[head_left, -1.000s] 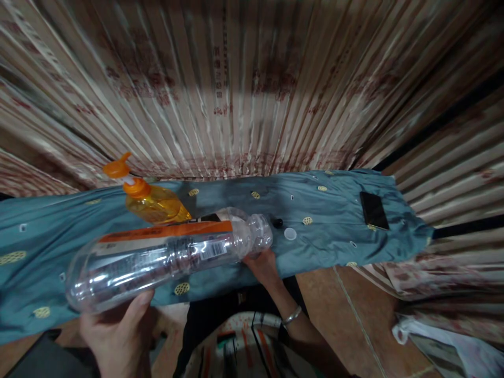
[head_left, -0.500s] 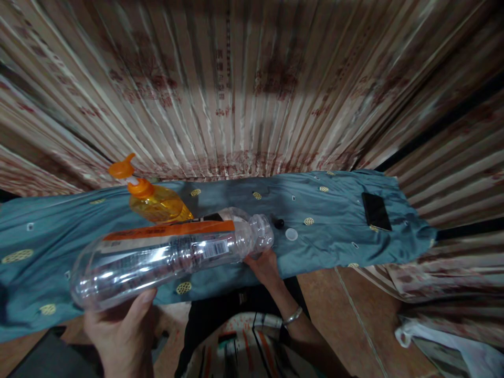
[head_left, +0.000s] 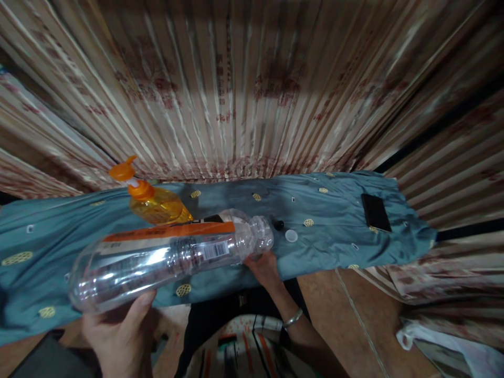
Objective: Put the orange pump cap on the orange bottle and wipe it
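Observation:
A large clear plastic bottle [head_left: 157, 262] with an orange label strip and a barcode lies tilted on its side in the air, neck to the right. My left hand [head_left: 122, 331] grips its wide base end from below, thumb along the near side. Under the neck is my right hand [head_left: 263, 268], closed around it with the fingers mostly hidden behind the plastic. Just behind the bottle stands an orange pump bottle [head_left: 159, 203] with yellow liquid. Right of the neck, a small black object [head_left: 279, 224] and a round whitish cap [head_left: 291, 235] rest on the cloth.
A teal cloth with pineapple prints [head_left: 334, 241] covers the long narrow table. Toward its right end lies a black phone [head_left: 376, 212]. Pleated patterned curtains [head_left: 244, 94] hang close behind and at both sides. A white bag [head_left: 433, 336] is at the lower right.
Almost nothing differs. Both hands keep hold of the clear bottle in nearly the same position, and the view has shifted very slightly.

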### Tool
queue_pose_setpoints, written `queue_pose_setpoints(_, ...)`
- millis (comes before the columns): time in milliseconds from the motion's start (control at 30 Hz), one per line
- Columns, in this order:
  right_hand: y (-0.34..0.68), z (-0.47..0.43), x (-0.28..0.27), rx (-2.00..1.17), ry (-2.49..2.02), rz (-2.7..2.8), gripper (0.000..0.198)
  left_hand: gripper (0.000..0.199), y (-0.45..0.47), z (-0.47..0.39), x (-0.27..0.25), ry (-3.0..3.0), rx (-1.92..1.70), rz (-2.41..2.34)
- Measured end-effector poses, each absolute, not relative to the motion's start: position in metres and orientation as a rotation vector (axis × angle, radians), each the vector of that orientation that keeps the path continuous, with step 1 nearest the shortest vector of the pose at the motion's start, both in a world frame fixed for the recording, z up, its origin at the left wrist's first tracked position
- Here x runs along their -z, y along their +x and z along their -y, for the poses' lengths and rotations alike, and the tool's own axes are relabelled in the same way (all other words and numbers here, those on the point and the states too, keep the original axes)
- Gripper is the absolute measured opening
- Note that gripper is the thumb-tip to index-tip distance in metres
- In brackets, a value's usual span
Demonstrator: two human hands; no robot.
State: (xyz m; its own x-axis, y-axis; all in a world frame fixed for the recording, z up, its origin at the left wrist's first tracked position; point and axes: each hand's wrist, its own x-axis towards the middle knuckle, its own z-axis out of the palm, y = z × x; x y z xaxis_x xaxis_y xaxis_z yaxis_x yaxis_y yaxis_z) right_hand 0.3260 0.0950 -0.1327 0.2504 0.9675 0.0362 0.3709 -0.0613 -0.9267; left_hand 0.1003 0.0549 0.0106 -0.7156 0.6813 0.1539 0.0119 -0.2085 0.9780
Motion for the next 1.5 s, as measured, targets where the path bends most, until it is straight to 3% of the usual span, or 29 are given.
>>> queue_pose_setpoints(100,0.326,-0.095,0.133,-0.821,-1.608,1.276,0.033,0.068,0.100,-0.056,-0.011,0.786,-1.980,-1.615)
queue_pose_setpoints(200,0.327,-0.095,0.132,-0.806,-1.630,1.269,0.044,0.072,0.101,-0.056,-0.012,0.778,-1.988,-1.623)
queue_pose_setpoints(400,0.327,-0.095,0.135,-0.786,-1.614,1.284,0.056,0.057,0.103,-0.056,-0.014,0.804,-1.980,-1.629)
queue_pose_setpoints(633,0.327,-0.095,0.139,-0.796,-1.621,1.281,0.041,0.057,0.097,-0.053,-0.006,0.811,-1.969,-1.648)
queue_pose_setpoints(1167,0.327,-0.095,0.139,-0.774,-1.617,1.291,0.045,0.059,0.101,-0.050,-0.010,0.788,-1.921,-1.663)
queue_pose_setpoints(1400,0.327,-0.096,0.141,-0.771,-1.647,1.285,0.044,0.084,0.105,-0.048,-0.013,0.733,-1.918,-1.619)
queue_pose_setpoints(1500,0.326,-0.096,0.142,-0.772,-1.659,1.270,0.044,0.084,0.104,-0.047,-0.013,0.747,-1.914,-1.625)
